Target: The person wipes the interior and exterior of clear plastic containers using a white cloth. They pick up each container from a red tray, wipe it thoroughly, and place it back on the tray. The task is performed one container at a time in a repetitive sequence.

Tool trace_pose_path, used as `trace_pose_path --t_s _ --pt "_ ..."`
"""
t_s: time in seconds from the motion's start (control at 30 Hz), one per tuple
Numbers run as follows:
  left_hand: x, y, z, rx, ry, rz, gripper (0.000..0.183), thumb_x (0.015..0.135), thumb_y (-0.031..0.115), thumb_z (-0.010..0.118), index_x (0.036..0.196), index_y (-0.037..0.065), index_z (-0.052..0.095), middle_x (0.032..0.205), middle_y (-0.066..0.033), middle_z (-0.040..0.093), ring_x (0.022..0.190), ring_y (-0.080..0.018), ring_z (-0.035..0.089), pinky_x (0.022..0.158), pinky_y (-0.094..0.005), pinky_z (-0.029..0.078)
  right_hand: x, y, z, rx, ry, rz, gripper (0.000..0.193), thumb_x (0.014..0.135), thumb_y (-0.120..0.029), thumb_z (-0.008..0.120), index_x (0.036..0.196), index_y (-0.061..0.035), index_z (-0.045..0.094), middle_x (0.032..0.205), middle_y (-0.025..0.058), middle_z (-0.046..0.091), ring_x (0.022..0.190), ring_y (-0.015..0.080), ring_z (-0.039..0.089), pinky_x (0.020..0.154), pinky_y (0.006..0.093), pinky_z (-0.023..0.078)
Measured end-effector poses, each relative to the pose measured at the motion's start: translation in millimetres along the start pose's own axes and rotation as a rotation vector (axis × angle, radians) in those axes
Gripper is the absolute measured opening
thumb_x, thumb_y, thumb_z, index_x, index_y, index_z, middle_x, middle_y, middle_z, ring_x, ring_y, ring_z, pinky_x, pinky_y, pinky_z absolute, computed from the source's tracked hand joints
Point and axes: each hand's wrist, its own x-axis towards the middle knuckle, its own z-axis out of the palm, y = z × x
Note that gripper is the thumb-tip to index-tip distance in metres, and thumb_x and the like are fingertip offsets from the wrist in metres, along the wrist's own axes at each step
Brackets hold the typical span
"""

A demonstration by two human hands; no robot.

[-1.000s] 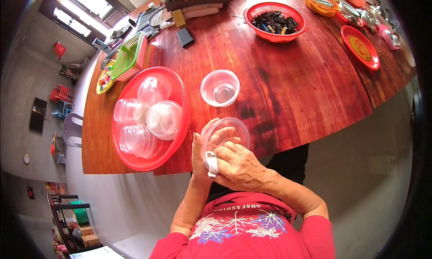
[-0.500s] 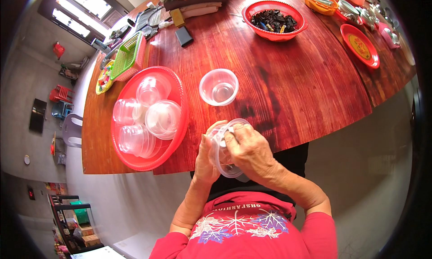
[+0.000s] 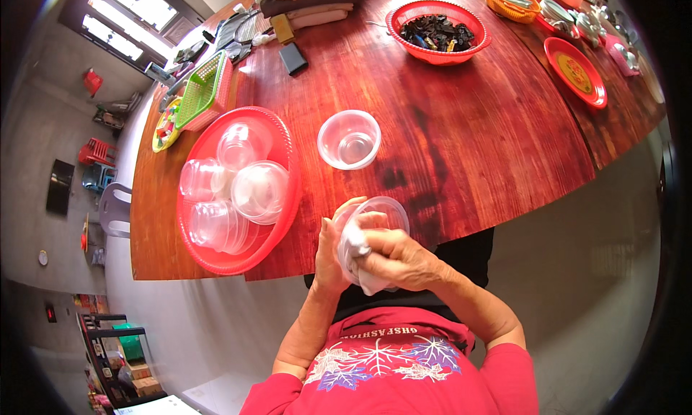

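Note:
My left hand (image 3: 330,255) is wrapped round the left side of a clear plastic bowl (image 3: 393,212) at the table's near edge, its mouth turned toward my right hand. A crumpled white cloth (image 3: 355,243) is pinched in my right hand (image 3: 401,259), over the bowl's opening. Part of the cloth hangs down below the fingers. A second clear bowl (image 3: 350,140) stands upright on the table just beyond my hands. To the left, a red plastic tray (image 3: 291,199) bears several clear bowls (image 3: 261,192), some of them nested and lying on their sides.
A red basket (image 3: 440,57) of dark pieces stands on the far side of the wooden table (image 3: 497,141). Green and pink baskets (image 3: 205,91) sit behind the tray. A dark box (image 3: 293,59) and folded cloths (image 3: 317,4) lie at the back; a red plate (image 3: 576,73) is far right.
My right hand has drawn back out of the bowl, and the white cloth now shows in its fingers. The bowl has turned slightly in my left hand.

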Motion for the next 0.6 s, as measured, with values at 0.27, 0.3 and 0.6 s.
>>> trace_pose_path --t_s 0.27,0.3,0.6 --pt "-3 -9 2 -0.058 0.116 -0.020 0.085 0.091 0.071 0.027 0.133 -0.001 0.043 0.129 -0.0226 0.050 0.111 -0.0361 0.056 0.097 -0.0485 0.045 10 17 19 -0.874 0.262 -0.244 0.026 0.081 -0.004 0.061 0.106 0.0007 0.057 0.118 0.0216 0.048 0.110 0.0422 0.048 0.093 0.0444 0.042" --pt "-3 -6 1 -0.058 0.055 -0.018 0.081 0.092 0.069 0.028 0.136 0.001 0.040 0.128 -0.0213 0.051 0.112 -0.0361 0.056 0.096 -0.0485 0.046 7 15 16 -0.821 0.173 -0.270 0.027 0.081 -0.004 0.061 0.107 0.0007 0.057 0.119 0.0213 0.048 0.110 0.0415 0.048 0.094 0.0447 0.041" --pt "-5 5 -8 -0.113 0.041 -0.003 0.074 0.091 0.062 0.046 0.140 0.008 0.034 0.122 -0.0203 0.054 0.105 -0.0362 0.060 0.081 -0.0448 0.055 -23 -9 -6 -0.856 -0.163 -0.227 0.016 0.080 -0.005 0.060 0.096 -0.0022 0.056 0.101 0.0156 0.053 0.095 0.0351 0.055 0.079 0.0432 0.049"
